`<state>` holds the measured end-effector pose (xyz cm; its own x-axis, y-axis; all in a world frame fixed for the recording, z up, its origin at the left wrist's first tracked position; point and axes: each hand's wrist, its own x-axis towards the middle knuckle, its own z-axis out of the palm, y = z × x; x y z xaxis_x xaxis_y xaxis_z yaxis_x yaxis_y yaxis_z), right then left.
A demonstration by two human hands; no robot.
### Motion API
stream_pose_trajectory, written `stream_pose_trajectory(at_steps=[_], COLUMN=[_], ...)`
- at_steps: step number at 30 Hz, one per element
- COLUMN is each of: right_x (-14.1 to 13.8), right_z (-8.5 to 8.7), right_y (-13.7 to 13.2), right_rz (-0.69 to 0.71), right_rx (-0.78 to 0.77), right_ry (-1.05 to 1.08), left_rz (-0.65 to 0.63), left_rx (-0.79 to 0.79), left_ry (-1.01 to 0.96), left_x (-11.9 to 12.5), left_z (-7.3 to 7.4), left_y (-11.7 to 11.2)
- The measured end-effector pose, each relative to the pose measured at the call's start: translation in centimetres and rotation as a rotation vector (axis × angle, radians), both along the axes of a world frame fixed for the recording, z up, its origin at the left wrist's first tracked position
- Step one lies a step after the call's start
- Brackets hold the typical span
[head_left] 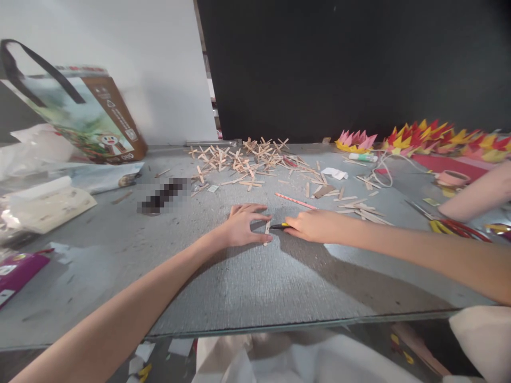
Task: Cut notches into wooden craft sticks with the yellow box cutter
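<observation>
A short wooden craft stick (267, 231) lies on the grey table. My left hand (244, 225) pins it down, thumb at its near end and fingers at its far end. Wrapped in my right hand (313, 225) is a yellow-and-black craft knife (280, 226); its dark tip points left and meets the stick's middle. My right fingers hide most of the handle. Just beyond that hand lies a pink-and-white patterned pencil (295, 201).
A pile of crossed wooden sticks (247, 159) lies behind, with loose sticks (365, 208) to the right. Scissors (459, 227), a tape roll (453, 178) and another person's forearm (481, 191) are at right. Folded paper crowns (423, 139) and a bag (96, 117) stand farther back.
</observation>
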<state>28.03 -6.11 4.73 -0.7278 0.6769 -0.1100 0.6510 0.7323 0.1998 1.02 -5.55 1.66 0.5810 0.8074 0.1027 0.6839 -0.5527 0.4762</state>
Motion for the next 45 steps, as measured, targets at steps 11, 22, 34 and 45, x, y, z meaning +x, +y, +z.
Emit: stream_pose_trajectory(at_steps=[11,22,34,45], right_x=[0.6,0.3,0.2,0.0], right_z=[-1.2,-1.1,-1.0,-0.2], right_y=[0.1,0.2,0.1,0.7], right_rz=[-0.052,-0.054,-0.055,0.011], right_rx=[-0.063,-0.078,-0.077,0.012], right_ry=[0.131,0.135,0.149,0.051], left_rz=[-0.002,-0.002,-0.001,-0.002], left_rx=[0.011,0.011,0.000,-0.004], left_ry=[-0.014,-0.017,-0.005,0.004], left_x=[0.0,0.0,-0.1,-0.1], left_z=[-0.3,-0.2,-0.2,0.0], left_y=[0.0,0.0,0.1,0.0])
